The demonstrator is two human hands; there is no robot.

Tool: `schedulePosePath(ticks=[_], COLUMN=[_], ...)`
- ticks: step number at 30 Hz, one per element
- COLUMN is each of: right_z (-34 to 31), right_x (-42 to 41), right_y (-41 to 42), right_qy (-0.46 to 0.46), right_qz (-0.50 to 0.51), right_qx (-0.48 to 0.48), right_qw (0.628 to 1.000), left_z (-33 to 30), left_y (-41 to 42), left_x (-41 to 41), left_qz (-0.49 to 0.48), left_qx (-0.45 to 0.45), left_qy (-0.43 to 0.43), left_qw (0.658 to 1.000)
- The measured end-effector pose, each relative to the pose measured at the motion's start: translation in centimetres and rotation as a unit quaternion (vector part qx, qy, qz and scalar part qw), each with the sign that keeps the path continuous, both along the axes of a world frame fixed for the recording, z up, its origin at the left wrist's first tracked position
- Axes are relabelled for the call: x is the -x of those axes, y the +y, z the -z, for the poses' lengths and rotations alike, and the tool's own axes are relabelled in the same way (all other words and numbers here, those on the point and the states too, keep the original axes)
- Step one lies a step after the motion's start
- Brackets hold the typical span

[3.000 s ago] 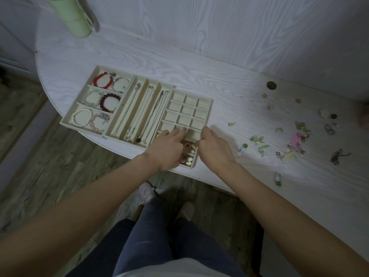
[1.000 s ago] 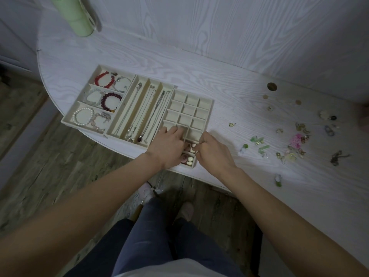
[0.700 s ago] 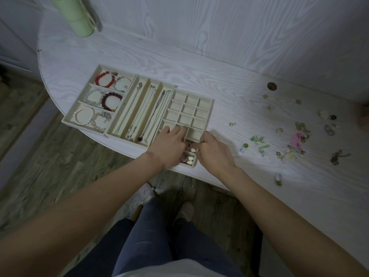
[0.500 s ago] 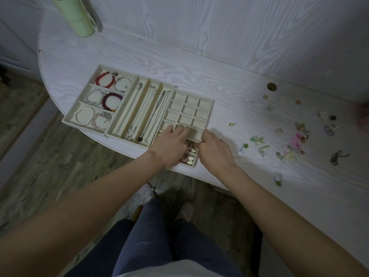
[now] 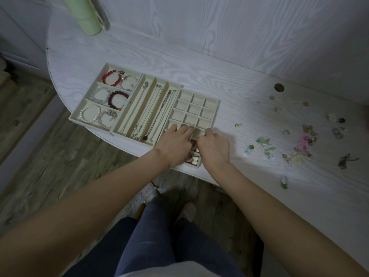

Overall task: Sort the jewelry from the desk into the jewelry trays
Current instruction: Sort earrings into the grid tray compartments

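Note:
Three cream jewelry trays sit side by side near the desk's front edge. The bracelet tray [image 5: 78,117] holds red, dark and pearl bracelets. The necklace tray [image 5: 150,79] holds thin chains. The grid tray [image 5: 216,106] has small compartments; pale and pink pieces [image 5: 194,160] lie in its nearest ones. My left hand [image 5: 173,145] rests palm down on the grid tray's near part, fingers spread. My right hand [image 5: 214,147] is curled over the tray's near right compartments, its fingertips hidden. Loose jewelry lies to the right: green pieces [image 5: 264,141], a pink piece [image 5: 303,141], a dark piece [image 5: 345,160].
A green cylinder [image 5: 85,19] stands at the desk's back left against the white wall. Small coins or studs [image 5: 279,87] lie at the back right. The rounded desk edge [image 5: 211,181] runs just in front of the trays, with wooden floor and my legs below.
Both hands have stayed over the near end of the grid tray. My right hand's fingers have curled tighter and shifted slightly toward my left hand.

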State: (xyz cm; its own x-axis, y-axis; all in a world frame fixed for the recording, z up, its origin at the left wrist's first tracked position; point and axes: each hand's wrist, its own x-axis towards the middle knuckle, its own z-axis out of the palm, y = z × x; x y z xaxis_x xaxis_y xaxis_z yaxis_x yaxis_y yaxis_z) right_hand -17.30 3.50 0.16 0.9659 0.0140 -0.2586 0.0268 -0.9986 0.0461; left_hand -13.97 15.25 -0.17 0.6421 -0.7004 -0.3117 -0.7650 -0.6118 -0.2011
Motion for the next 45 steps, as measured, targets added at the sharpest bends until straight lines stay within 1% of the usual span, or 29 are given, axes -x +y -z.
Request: schedulePosePath(ticks=[4,14,20,25,31,35,45], right_z=[-0.1,0.3,0.2,0.7,1.2,1.3,2.0], right_x=[-0.3,-1.1,-0.9,-0.8,-0.8,-0.3,-0.8], right_y=[0.1,0.0,0.0,-0.1,-1.3,-1.6,-0.9], right_qy=[0.009,0.021,0.012,0.001,0.007,0.019,0.026], right_qz=[0.02,0.11,0.091,0.1,0.112,0.122,0.156], right_qx=[-0.002,-0.05,-0.041,-0.053,-0.103,-0.153,-0.161], right_qw=[1.0,0.992,0.995,0.994,0.988,0.98,0.974], left_z=[-0.1,-0.3,-0.4,-0.4,0.0,0.0,-0.3], left_y=[-0.3,-0.2,-0.4,-0.4,-0.1,0.1,0.2], left_x=[0.0,0.1,0.0,0.2,0.3,0.3,0.4], left_qz=[0.006,0.002,0.009,0.014,-0.024,-0.031,-0.037], left_qx=[-0.008,-0.013,-0.01,-0.014,0.004,0.009,0.018], left_qy=[-0.011,0.0,-0.007,-0.011,0.012,0.017,0.041], left_qw=[1.0,1.0,1.0,1.0,1.0,0.999,0.998])
